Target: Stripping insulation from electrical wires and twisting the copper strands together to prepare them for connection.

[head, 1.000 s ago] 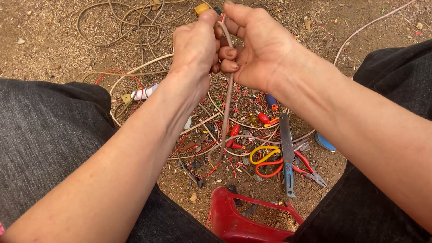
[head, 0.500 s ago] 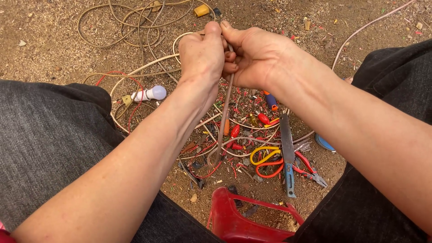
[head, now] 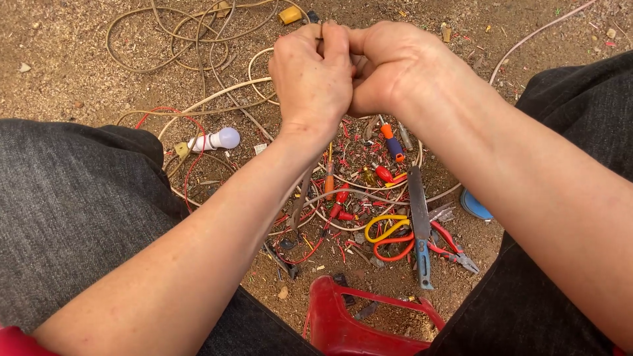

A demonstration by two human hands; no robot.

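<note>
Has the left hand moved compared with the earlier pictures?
Yes. The left hand has closed toward the right hand, knuckles now touching, judged against the yellow scissors on the ground.

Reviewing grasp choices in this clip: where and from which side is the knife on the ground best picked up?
Grip the knife by its blue handle end, nearest the person, coming from above. It lies flat on the dirt with its blade pointing away, and the scissors and pliers crowd its sides.

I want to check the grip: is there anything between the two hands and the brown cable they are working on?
Nothing visible. The left hand and right hand are both closed directly on the brown cable, fists touching, above the scattered tools on the ground.
</note>
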